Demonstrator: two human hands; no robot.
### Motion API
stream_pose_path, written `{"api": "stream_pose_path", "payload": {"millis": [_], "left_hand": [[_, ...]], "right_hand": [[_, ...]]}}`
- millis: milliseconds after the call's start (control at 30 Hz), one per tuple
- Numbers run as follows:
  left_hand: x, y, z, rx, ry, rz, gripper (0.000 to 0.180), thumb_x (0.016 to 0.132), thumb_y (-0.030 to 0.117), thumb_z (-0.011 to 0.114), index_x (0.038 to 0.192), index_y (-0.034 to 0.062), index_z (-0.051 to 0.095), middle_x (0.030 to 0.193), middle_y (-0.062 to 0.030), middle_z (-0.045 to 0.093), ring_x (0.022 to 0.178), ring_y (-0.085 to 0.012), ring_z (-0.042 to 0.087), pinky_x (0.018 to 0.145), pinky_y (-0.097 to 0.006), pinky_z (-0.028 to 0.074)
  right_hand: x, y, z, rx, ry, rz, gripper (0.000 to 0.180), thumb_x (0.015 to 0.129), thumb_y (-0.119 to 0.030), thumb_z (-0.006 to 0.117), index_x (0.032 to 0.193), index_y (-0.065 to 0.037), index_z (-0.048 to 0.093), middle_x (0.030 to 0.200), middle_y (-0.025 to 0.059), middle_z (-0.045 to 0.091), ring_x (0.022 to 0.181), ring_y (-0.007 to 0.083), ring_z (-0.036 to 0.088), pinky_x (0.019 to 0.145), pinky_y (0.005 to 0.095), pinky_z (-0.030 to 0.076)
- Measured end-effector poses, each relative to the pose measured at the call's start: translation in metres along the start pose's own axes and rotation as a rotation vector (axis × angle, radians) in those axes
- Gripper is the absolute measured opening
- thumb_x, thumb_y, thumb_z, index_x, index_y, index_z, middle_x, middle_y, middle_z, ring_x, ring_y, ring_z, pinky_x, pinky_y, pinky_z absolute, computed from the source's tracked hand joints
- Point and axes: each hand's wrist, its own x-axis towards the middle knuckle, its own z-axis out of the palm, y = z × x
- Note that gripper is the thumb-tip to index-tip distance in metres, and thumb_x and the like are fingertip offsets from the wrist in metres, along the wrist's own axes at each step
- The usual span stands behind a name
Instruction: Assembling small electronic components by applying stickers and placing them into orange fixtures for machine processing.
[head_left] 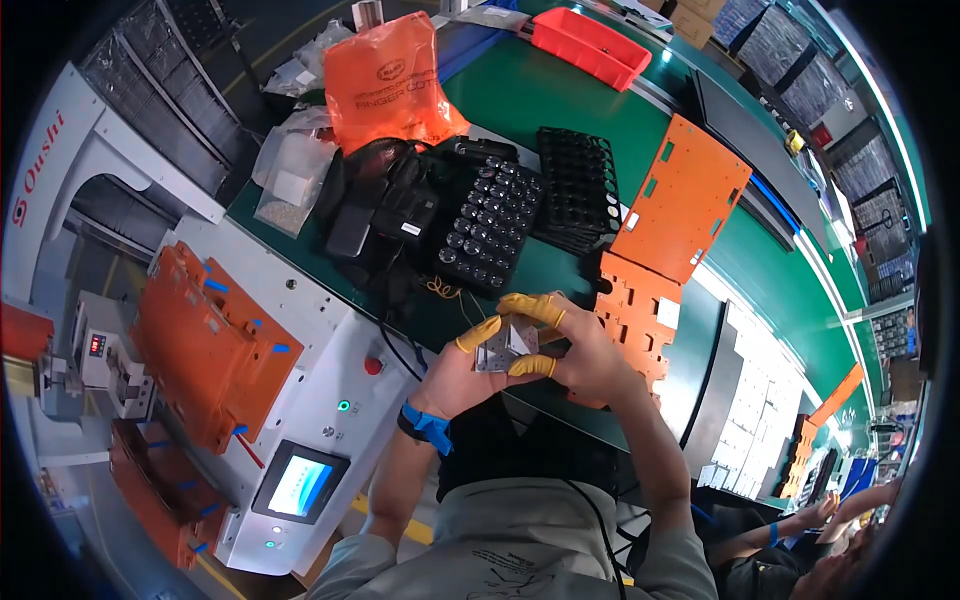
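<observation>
A small silvery metal block with holes in it point(505, 345) is held up between my two hands, in front of my body at the bench edge. My left hand point(452, 378) grips it from the left, yellow finger cots on the fingertips and a blue strap at the wrist. From the right, my right hand point(592, 352) closes on the same block with its thumb and fingers, also in yellow cots. The fingers cover part of the block. Just beyond the hands lies a thin yellow coiled cord point(440, 288). A black tray of round shiny parts point(490, 225) sits farther back.
More black trays point(580, 185) are stacked beside it. Orange slotted plates point(680, 200) lie to the right, an orange bag point(390, 85) and a red bin point(592, 47) at the back. A white machine with a screen point(300, 485) stands left. Another person's arm point(760, 535) shows lower right.
</observation>
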Motion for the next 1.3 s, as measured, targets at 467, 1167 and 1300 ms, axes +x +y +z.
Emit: {"api": "stream_pose_path", "payload": {"millis": [467,1167,1300], "left_hand": [[-0.015,0.006,-0.015,0.492,0.099,0.161,0.043,0.100,0.033,0.058,0.132,0.0038,0.057,0.112,-0.0071,0.068,0.075,-0.0113,0.063,0.067,-0.027,0.053],[-0.024,-0.019,-0.018,0.519,0.373,0.659,0.045,0.090,0.007,0.071,0.133,0.0035,0.059,0.115,-0.0034,0.068,0.086,-0.0056,0.060,0.061,-0.019,0.042],[-0.025,-0.019,-0.007,0.584,0.379,0.803,0.056,0.084,0.004,0.078,0.135,0.0041,0.056,0.125,-0.0064,0.065,0.110,-0.0149,0.064,0.091,-0.029,0.053]], "right_hand": [[0.028,0.003,0.004,-0.456,-0.090,-0.434,0.061,0.069,0.002,0.077,0.128,0.000,0.060,0.117,0.0184,0.064,0.118,0.0391,0.059,0.093,0.0429,0.053],[0.123,0.025,0.032,-0.868,0.443,0.037,0.031,0.073,-0.028,0.077,0.073,0.002,0.067,0.084,0.0184,0.067,0.071,0.0345,0.067,0.065,0.0429,0.055],[0.091,0.005,0.018,-0.465,0.430,-0.084,0.022,0.074,-0.016,0.077,0.079,0.003,0.068,0.078,0.0138,0.064,0.066,0.0228,0.063,0.061,0.0344,0.052]]}}
